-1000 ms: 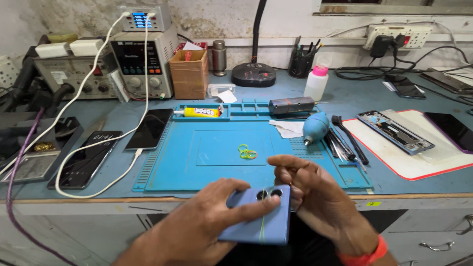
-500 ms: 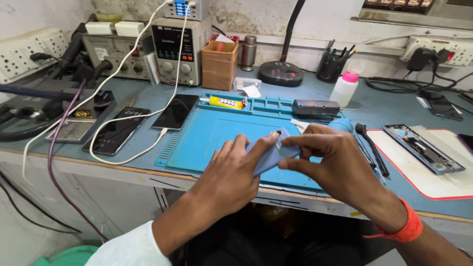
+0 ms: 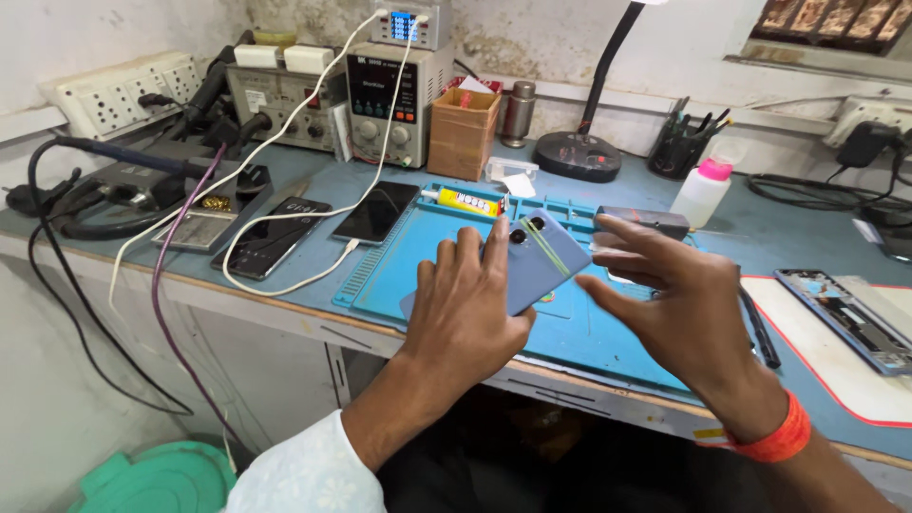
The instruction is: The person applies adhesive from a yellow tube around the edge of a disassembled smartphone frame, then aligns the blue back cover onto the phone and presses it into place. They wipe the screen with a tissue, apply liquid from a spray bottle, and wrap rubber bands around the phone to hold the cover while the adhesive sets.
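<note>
— Phone (image 3: 534,258), blue, back up: we see it held above the blue work mat (image 3: 418,256), long axis running lower-left to upper-right, camera end upper right.

— Hands, left to right?

— Our left hand (image 3: 465,309) has fingers clamped on it; our right hand (image 3: 679,304) hovers beside, fingers spread apart, not touching.

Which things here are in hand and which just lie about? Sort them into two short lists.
In hand:
- blue flat phone with a green band across its back, held in the left hand
- right hand, open beside it
- blue work mat below

Lying about:
- yellow glue tube
- brown cardboard box
- white pink-capped bottle
- two dark phones on cables
- opened phone frame
</note>
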### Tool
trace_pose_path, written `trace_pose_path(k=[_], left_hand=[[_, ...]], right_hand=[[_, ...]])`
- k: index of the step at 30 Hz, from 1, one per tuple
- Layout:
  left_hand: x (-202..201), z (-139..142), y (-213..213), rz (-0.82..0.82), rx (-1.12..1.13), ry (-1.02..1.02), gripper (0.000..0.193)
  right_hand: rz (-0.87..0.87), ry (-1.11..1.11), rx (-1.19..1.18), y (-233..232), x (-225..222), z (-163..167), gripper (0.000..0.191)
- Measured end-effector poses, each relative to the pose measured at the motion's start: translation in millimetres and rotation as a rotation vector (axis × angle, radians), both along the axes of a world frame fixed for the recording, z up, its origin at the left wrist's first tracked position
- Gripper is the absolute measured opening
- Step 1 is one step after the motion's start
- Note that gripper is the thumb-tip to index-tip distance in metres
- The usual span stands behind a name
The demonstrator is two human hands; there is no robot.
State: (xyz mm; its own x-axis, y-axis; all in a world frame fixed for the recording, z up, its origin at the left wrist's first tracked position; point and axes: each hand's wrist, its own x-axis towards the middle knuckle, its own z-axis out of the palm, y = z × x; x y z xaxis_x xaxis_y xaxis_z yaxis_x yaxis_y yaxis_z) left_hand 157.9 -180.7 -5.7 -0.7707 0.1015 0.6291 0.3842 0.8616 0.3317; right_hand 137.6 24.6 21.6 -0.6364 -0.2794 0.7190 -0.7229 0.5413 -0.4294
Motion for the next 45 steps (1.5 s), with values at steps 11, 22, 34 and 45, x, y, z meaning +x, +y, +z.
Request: trace_pose_path(k=[11, 22, 34, 45], left_hand=[[-3, -3, 3, 0.089, -0.134, 0.142, 0.095], [-13, -14, -11, 0.066, -0.193, 0.365, 0.093], [-43, -22, -28, -0.389, -0.218, 0.493, 0.087], [-44, -34, -30, -0.488, -0.139, 0.424, 0.091]], right_hand=[[0.031, 0.072, 0.090, -7, -21, -24, 0.047], [0.166, 0.136, -0.051, -11, -32, -32, 0.046], [0.525, -0.358, -0.314, -18, -83, -12, 0.055], [0.238, -0.217, -0.161, -35, -62, -5, 0.053]])
